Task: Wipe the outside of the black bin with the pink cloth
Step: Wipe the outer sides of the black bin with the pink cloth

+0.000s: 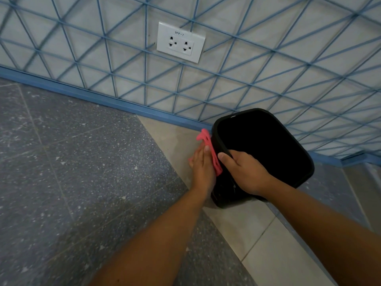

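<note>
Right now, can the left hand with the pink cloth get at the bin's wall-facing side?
Probably not easily. The left hand presses the pink cloth on the black bin's left side; its far side sits close to the wall.

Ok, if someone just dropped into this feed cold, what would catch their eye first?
Probably the pink cloth, bright against the black bin by the wall at centre right, pressed flat to its outer side by the left hand. The right hand grips the bin's near rim. Above, a white double socket stands out on the blue-lined wall tiles.
</note>
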{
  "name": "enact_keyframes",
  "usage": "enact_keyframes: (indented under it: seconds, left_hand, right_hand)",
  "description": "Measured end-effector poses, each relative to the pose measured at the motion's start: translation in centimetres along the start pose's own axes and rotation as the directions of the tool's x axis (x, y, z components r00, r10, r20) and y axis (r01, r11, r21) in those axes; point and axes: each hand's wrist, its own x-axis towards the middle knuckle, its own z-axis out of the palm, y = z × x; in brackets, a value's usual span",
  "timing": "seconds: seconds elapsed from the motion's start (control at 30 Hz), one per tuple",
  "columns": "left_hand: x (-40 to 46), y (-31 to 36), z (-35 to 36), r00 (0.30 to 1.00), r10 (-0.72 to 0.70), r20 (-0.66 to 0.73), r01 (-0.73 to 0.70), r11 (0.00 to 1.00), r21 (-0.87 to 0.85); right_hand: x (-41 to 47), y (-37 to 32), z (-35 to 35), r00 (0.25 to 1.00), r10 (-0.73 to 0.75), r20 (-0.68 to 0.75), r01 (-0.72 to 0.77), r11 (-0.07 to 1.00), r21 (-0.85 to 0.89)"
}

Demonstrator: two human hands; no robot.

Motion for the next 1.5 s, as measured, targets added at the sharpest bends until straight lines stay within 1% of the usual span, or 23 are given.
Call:
enact_keyframes:
  seconds: [0.07,0.1,0.17,0.23,0.27,0.33,0.4,0.47,0.57,0.7,0.77,0.83,0.9,0.93,1.0,1.07,1.13,1.2,1.23,1.3,1.33,1.4,1.5]
  left_hand:
    - [0.1,-0.3,0.3,1.000,0.017,0.019,-0.016,0.998,-0.068]
    - [-0.1,-0.4,0.4,0.999,0.042,0.028,-0.040,0.997,-0.064]
    - [-0.4,-0.5,0.0,0.998,0.049,0.042,-0.049,0.999,0.008]
    - [0.1,0.0,-0.5,0.999,0.048,-0.003,-0.048,0.999,0.008]
    - [0.2,0.6,-0.5,0.998,0.048,-0.029,-0.049,0.998,-0.038]
    - [-0.2,1.5,-0.2,0.998,0.070,-0.002,-0.070,0.994,-0.082]
    - [-0.8,1.6,-0.2,0.995,0.087,0.045,-0.084,0.995,-0.048]
    - [-0.7,0.5,-0.4,0.994,0.098,0.039,-0.098,0.995,-0.007]
    - [-0.2,1.0,-0.2,0.998,0.059,-0.017,-0.060,0.997,-0.041]
    - [-1.5,0.7,0.6,0.997,0.074,0.019,-0.073,0.996,-0.054]
    - [-0.5,-0.9,0.5,0.999,0.047,0.021,-0.046,0.998,-0.038]
    - [0.6,-1.6,0.4,1.000,-0.004,0.010,0.005,0.997,-0.081]
    - [0.1,-1.0,0.6,0.998,0.061,0.035,-0.056,0.991,-0.120]
    - [-0.4,-0.6,0.7,0.995,0.079,0.052,-0.073,0.991,-0.108]
    - [-1.0,-0.9,0.5,0.996,0.049,0.068,-0.045,0.997,-0.057]
    - [-0.4,-1.3,0.2,0.998,0.058,0.035,-0.059,0.998,0.023]
    - [-0.4,-0.4,0.3,0.998,0.065,-0.006,-0.065,0.998,-0.012]
    - [-1.2,0.4,0.5,0.992,0.121,0.018,-0.121,0.993,-0.006]
    - [-1.5,0.0,0.7,0.989,0.143,0.047,-0.145,0.989,0.028]
    - [-0.9,-1.5,0.2,0.989,0.104,0.105,-0.117,0.986,0.123]
    - [-0.1,-1.7,-0.2,0.995,0.039,0.093,-0.052,0.989,0.139]
    - [1.1,-1.6,-0.1,1.000,0.009,0.011,-0.010,0.999,0.031]
    - [0.7,-0.2,1.4,0.992,0.120,-0.027,-0.121,0.989,-0.082]
  right_hand:
    - [0.0,0.0,0.1,1.000,-0.007,-0.008,0.007,1.000,0.001]
    - [0.1,0.2,0.2,1.000,-0.015,-0.013,0.015,1.000,-0.003]
    - [-0.1,0.3,0.1,1.000,-0.011,-0.007,0.011,1.000,-0.003]
    - [-0.2,0.2,0.1,1.000,-0.010,0.001,0.010,1.000,0.004]
    - [-0.2,0.0,0.1,1.000,-0.007,0.004,0.007,1.000,0.007]
    - [-0.2,0.0,0.1,1.000,-0.008,-0.002,0.008,1.000,0.015]
    - [-0.2,0.1,0.1,1.000,-0.015,-0.009,0.015,1.000,0.014]
    - [-0.3,0.2,0.0,1.000,-0.010,-0.011,0.011,1.000,0.012]
    - [-0.3,0.2,0.0,1.000,0.013,0.003,-0.013,0.999,0.040]
    - [-0.3,0.3,-0.2,1.000,-0.001,-0.014,0.001,0.999,0.050]
    - [-0.3,0.3,-0.2,1.000,0.009,-0.011,-0.009,0.999,0.048]
    - [-0.3,0.3,-0.1,1.000,0.011,-0.006,-0.010,0.999,0.042]
    - [-0.2,0.4,-0.1,1.000,-0.004,-0.014,0.004,0.999,0.034]
    - [-0.1,0.4,0.0,1.000,-0.008,-0.019,0.009,1.000,0.030]
    - [-0.2,0.5,0.0,1.000,0.002,-0.022,-0.002,0.999,0.032]
    - [0.0,0.4,0.1,1.000,0.003,-0.026,-0.002,1.000,0.031]
    - [0.2,0.3,0.2,0.999,-0.001,-0.038,0.002,1.000,0.031]
    - [0.2,0.2,0.1,0.999,-0.006,-0.047,0.008,0.999,0.041]
    - [0.2,0.2,0.0,0.999,-0.002,-0.046,0.004,0.999,0.048]
    - [0.2,0.2,0.0,0.999,0.010,-0.043,-0.007,0.999,0.050]
    - [0.2,0.3,0.0,0.999,0.015,-0.044,-0.013,0.999,0.048]
    - [0.5,0.2,0.0,0.999,0.011,-0.041,-0.010,0.999,0.035]
    - [0.8,0.1,0.0,0.999,-0.009,-0.042,0.010,1.000,0.029]
